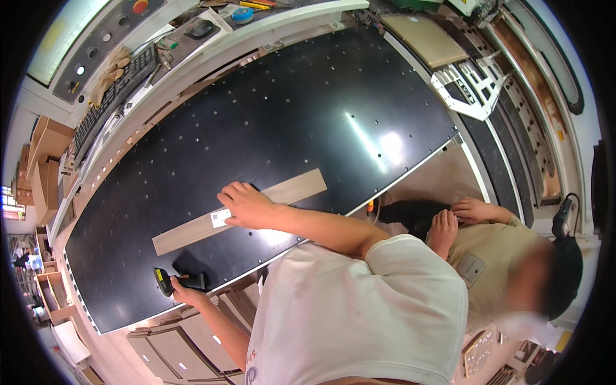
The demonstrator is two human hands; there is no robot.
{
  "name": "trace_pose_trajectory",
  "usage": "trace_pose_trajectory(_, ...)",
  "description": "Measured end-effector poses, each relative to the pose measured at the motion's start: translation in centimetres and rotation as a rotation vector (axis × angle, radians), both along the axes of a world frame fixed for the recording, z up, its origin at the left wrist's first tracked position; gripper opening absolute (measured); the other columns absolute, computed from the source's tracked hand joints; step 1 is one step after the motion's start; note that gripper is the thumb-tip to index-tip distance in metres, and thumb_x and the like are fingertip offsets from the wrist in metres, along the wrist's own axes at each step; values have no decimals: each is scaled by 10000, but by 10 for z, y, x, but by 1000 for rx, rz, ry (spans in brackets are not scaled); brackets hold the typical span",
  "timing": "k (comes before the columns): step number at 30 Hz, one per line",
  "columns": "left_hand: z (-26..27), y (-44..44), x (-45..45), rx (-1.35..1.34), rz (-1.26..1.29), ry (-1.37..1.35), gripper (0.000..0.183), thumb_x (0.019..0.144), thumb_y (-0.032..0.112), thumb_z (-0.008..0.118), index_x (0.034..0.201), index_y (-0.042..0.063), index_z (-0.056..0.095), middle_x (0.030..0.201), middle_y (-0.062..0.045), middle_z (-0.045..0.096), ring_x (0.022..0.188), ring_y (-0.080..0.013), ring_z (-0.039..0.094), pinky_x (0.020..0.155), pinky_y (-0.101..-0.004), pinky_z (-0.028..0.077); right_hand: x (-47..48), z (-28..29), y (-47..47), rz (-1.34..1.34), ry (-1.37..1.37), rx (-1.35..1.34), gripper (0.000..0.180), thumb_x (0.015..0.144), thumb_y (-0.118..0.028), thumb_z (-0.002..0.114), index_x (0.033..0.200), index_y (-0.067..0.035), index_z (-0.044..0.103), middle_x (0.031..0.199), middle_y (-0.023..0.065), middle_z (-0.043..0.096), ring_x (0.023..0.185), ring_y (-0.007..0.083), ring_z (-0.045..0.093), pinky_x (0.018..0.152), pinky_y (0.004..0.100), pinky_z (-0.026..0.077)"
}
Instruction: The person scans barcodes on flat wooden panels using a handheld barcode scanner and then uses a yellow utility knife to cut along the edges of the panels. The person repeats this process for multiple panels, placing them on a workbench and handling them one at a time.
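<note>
My left hand [187, 292] is closed around a black handheld barcode scanner [166, 282] with a yellow label, low over the near left part of a black table [269, 125]. A long, narrow wood-grain board [298, 188] lies slantwise on the table. My right hand [246, 206] grips this board around its middle, fingers over the far edge and thumb beside a white printed label [221, 218]. The palm hides part of the board. The scanner's head points left, away from the board, and its handle extends to the right of my left hand.
A co-worker [486, 260] in a beige shirt and dark cap is close at my right, hands together. Stacked panels [178, 353] stand below the near edge. A keyboard [115, 96], gloves [113, 72] and a mouse [201, 29] lie beyond the far edge; machine rails [524, 110] run at right.
</note>
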State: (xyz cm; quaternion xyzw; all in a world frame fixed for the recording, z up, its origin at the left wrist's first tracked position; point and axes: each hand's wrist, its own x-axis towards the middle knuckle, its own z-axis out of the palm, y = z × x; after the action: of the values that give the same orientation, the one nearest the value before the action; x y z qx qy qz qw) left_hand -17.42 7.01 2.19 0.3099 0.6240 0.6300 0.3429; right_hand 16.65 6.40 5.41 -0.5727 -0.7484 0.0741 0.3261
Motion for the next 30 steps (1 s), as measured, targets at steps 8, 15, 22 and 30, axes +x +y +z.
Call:
trace_pose_trajectory(8,2,-3,7,17,131,110,381,925,327,664,849,-40,599,696,-88,587,622,-196,580,596,-336,480,-19,9,6,191,-59,-45,637,793,-377,793,1260,-4,572,1153,124,591,1103,286,536,923,402,444)
trace_pose_trajectory(15,-12,5,-7,5,164,193,455,908,336,688,1000,-106,630,877,-109,634,725,-209,594,671,-355,512,-16,2,8,229,-93,-78,572,797,-356,796,1226,-31,603,1167,89,594,1135,269,529,923,384,448)
trace_pose_trajectory(22,-9,5,-8,-39,167,179,507,892,349,705,1036,-133,644,945,-118,648,779,-211,598,712,-357,515,-16,3,10,251,-91,-110,562,792,-347,801,1218,-32,613,1184,82,592,1145,262,524,943,383,442)
trace_pose_trajectory(30,-5,2,-4,-35,136,161,454,899,341,698,960,-107,656,912,-92,639,760,-195,584,687,-351,497,-14,4,9,251,-70,-85,560,785,-325,809,1218,-30,611,1191,84,589,1144,264,526,941,388,442)
